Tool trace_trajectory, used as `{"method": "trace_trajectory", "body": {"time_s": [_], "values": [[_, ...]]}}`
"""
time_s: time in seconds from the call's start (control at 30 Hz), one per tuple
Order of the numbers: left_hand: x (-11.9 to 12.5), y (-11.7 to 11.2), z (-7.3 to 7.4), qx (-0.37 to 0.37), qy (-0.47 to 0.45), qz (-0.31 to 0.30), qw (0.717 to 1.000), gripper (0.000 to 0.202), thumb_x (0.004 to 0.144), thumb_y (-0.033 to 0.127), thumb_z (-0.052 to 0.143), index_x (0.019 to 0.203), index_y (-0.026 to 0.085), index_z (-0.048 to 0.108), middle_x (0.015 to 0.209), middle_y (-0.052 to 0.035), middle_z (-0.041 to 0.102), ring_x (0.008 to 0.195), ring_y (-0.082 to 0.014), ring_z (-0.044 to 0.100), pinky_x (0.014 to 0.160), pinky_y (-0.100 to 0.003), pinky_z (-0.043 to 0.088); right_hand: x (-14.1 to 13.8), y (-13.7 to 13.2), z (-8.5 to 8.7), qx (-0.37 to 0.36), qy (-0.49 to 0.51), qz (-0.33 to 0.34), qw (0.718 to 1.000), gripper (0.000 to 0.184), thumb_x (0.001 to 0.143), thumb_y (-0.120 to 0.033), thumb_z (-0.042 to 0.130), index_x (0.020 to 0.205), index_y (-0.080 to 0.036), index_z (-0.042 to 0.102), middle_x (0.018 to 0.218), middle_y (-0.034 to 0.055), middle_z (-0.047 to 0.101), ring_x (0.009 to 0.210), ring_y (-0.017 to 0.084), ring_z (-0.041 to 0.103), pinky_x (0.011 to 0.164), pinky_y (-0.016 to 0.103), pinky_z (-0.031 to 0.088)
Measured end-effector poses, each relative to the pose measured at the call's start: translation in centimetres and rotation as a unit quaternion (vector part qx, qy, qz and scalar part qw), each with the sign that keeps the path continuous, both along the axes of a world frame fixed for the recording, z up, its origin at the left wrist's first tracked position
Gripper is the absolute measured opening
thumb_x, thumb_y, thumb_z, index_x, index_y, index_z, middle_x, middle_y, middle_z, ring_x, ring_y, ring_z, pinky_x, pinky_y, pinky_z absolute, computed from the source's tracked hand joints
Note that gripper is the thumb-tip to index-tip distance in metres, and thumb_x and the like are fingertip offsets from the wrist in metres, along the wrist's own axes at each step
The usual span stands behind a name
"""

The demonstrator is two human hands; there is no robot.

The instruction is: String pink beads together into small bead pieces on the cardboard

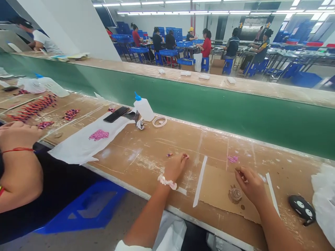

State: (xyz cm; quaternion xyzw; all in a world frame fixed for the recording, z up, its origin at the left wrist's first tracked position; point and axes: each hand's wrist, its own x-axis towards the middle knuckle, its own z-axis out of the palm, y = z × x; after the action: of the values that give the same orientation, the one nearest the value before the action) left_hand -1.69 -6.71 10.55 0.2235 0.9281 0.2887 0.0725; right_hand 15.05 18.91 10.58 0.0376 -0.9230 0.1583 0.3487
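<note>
My left hand (176,166), with a pale scrunchie at its wrist, rests low over the brown tabletop, fingers pinched together. What they hold, if anything, is too small to name. Just left of it lies a small dark and pink piece (169,155). Over the cardboard sheet (217,184) is my right hand (248,182), its thumb and fingers curled into a pinch whose contents I cannot make out. Beyond those fingers sits a little heap of pink bits (232,159). A small clear round dish (235,194) stands on the cardboard, left of my right hand.
A glue bottle with a blue tip (143,108), a tape roll (159,121) and a phone (116,114) lie near the green partition (209,104). Pink pieces (98,135) rest on white paper. A black case (302,209) is at right; a co-worker's arm (21,167) at left.
</note>
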Motion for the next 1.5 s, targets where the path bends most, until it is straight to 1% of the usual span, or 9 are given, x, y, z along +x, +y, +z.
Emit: {"method": "trace_trajectory", "body": {"time_s": [0.13,0.23,0.3,0.43,0.7,0.83,1.0,1.17,1.5], "values": [[2.0,5.1,1.8,0.228,-0.165,-0.109,0.954,0.028,0.083,0.045,0.056,0.084,0.018,0.063,0.057,0.0041,0.048,0.055,-0.0106,0.044,0.056,-0.023,0.034,0.1,-0.5,-0.4,-0.048,0.001,-0.015,0.999,0.016,0.090,-0.022,0.051,0.106,-0.019,0.054,0.074,0.0016,0.061,0.053,0.010,0.053,0.052,0.022,0.047],[3.5,9.0,2.2,0.317,-0.332,-0.198,0.866,0.037,0.074,0.051,0.065,0.079,0.015,0.060,0.057,0.0055,0.043,0.051,-0.0070,0.036,0.050,-0.021,0.028,0.4,-1.1,-0.6,-0.065,-0.021,-0.004,0.998,0.041,0.093,-0.031,0.045,0.132,-0.017,0.040,0.085,0.0060,0.062,0.065,0.014,0.059,0.057,0.026,0.052],[4.4,10.7,1.7,0.346,-0.428,-0.230,0.802,0.042,0.070,0.053,0.070,0.077,0.014,0.057,0.055,0.0066,0.041,0.048,-0.0048,0.030,0.047,-0.021,0.022,0.4,-1.6,-0.4,-0.068,-0.047,0.032,0.996,0.042,0.096,-0.029,0.038,0.137,-0.017,0.036,0.092,0.0096,0.062,0.076,0.017,0.063,0.062,0.029,0.054],[5.9,11.3,-0.4,0.394,-0.581,-0.214,0.679,0.044,0.067,0.051,0.074,0.078,0.014,0.053,0.049,0.0106,0.031,0.041,-0.0018,0.019,0.043,-0.020,0.011,0.2,-2.3,-0.2,-0.096,-0.080,0.067,0.990,0.035,0.097,-0.022,0.035,0.128,-0.022,0.049,0.080,0.0060,0.059,0.068,0.016,0.059,0.058,0.027,0.052],[7.8,10.4,-1.0,0.449,-0.696,-0.166,0.535,0.042,0.072,0.046,0.074,0.076,0.017,0.045,0.048,0.0126,0.020,0.041,-0.0016,0.007,0.039,-0.017,0.004,0.2,-3.0,-0.1,-0.144,0.001,0.032,0.989,0.024,0.091,-0.014,0.048,0.111,-0.022,0.058,0.076,0.0029,0.063,0.063,0.013,0.056,0.055,0.024,0.049],[8.3,10.5,-0.6,0.463,-0.705,-0.125,0.522,0.042,0.071,0.044,0.075,0.075,0.017,0.043,0.049,0.0123,0.022,0.041,-0.0017,0.006,0.038,-0.016,0.004,0.2,-3.3,-0.2,-0.150,-0.004,0.034,0.988,0.025,0.090,-0.014,0.050,0.112,-0.022,0.058,0.075,0.0024,0.063,0.063,0.013,0.057,0.054,0.024,0.048],[8.0,10.6,-0.6,0.466,-0.671,-0.095,0.569,0.042,0.069,0.043,0.077,0.076,0.015,0.046,0.052,0.0109,0.029,0.041,-0.0006,0.011,0.038,-0.016,0.007,0.1,-1.8,-0.9,-0.179,-0.074,0.054,0.980,0.025,0.091,-0.024,0.051,0.115,-0.023,0.057,0.083,0.0039,0.065,0.068,0.014,0.060,0.061,0.027,0.051],[7.5,10.5,-0.6,0.492,-0.652,-0.039,0.576,0.042,0.069,0.039,0.077,0.073,0.017,0.041,0.051,0.0117,0.023,0.041,-0.0010,0.014,0.039,-0.016,0.009,-1.1,2.9,-3.4,-0.148,-0.137,-0.155,0.967,0.023,0.093,-0.027,0.041,0.100,-0.020,0.061,0.091,0.0073,0.065,0.081,0.019,0.062,0.070,0.031,0.051],[6.4,10.7,-1.0,0.496,-0.640,0.008,0.587,0.038,0.070,0.033,0.075,0.072,0.017,0.041,0.054,0.0105,0.023,0.043,-0.0013,0.016,0.038,-0.015,0.012,-2.3,4.5,-5.2,-0.098,-0.199,-0.203,0.954,0.026,0.091,-0.026,0.044,0.099,-0.025,0.069,0.100,0.0062,0.065,0.082,0.019,0.062,0.069,0.029,0.048]]}}
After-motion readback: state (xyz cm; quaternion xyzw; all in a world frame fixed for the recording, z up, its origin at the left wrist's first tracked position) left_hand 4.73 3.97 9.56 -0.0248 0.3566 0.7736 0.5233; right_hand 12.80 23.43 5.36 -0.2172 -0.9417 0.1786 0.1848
